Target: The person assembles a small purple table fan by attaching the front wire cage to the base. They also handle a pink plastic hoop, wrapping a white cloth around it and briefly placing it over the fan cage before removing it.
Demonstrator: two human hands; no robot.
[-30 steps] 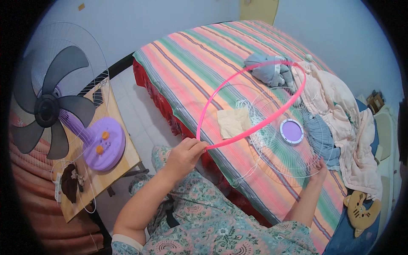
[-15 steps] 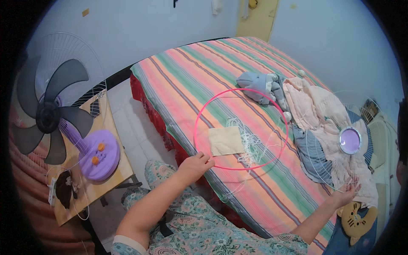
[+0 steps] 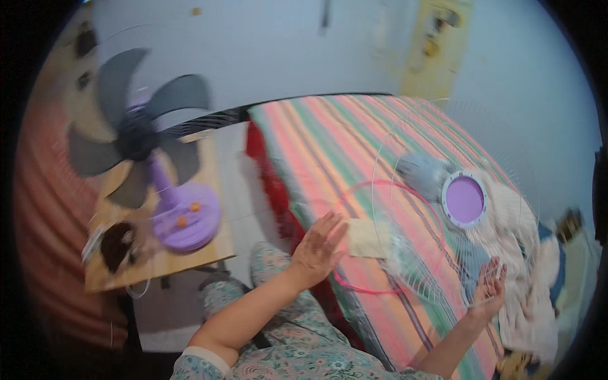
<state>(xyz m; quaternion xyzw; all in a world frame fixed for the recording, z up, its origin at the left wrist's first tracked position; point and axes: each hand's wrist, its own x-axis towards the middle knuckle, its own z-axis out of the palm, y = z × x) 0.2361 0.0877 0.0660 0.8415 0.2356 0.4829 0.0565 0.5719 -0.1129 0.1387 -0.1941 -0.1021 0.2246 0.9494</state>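
Note:
In my right hand (image 3: 486, 292) is the rim of a round wire fan grille (image 3: 466, 197) with a purple centre disc, raised over the bed's right part. My left hand (image 3: 316, 251) has its fingers stretched apart and nothing in it, at the bed's near left edge. Just beyond its fingers, a pink ring (image 3: 362, 291) lies on the striped bed. Inside the ring are a folded beige cloth (image 3: 367, 239) and a tangle of white string (image 3: 400, 247), seen partly through the grille's wires.
On my left, a purple fan base (image 3: 190, 218) with bare grey blades (image 3: 134, 136) stands on a wooden table (image 3: 218, 248). Crumpled pale clothes (image 3: 522, 304) lie along the bed's right side. A tiled floor strip (image 3: 234, 171) separates bed and table.
The fan grille has moved left and up in my right hand, now overlapping the pink ring. My left hand has let go of the ring and spread its fingers. The whole view has shifted.

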